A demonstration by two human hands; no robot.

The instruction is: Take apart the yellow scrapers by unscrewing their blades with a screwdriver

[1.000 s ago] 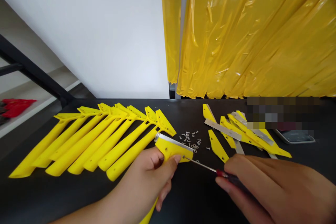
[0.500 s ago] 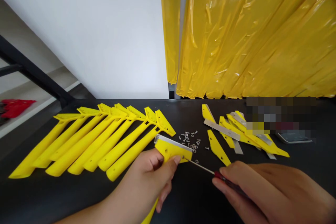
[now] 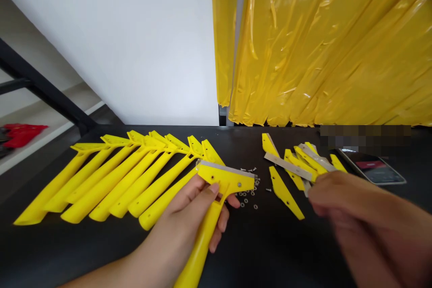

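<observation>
My left hand (image 3: 199,207) is closed around a yellow scraper (image 3: 202,238), its head tilted up with a metal blade along the top edge. One screw sits in the right hole of the head; my thumb rests near the left hole. My right hand (image 3: 364,211), slightly blurred, is at the right with fingers curled, against a pile of yellow clamp plates and metal blades (image 3: 288,165). No screwdriver shows; whatever the fingers hold is hidden. Loose screws and nuts (image 3: 245,201) lie just behind the scraper head. One yellow clamp plate (image 3: 286,193) lies apart between the hands.
Several yellow scraper handles (image 3: 111,180) lie side by side at the left of the black table (image 3: 256,252). A phone (image 3: 374,168) lies at the back right. Yellow plastic sheeting (image 3: 324,54) and a white panel (image 3: 135,45) stand behind. A black frame bar (image 3: 50,90) runs at the left.
The screwdriver tip has left the screw. My right hand has moved right to the pile, and the screwdriver is out of sight. My left hand has raised and turned the scraper slightly.
</observation>
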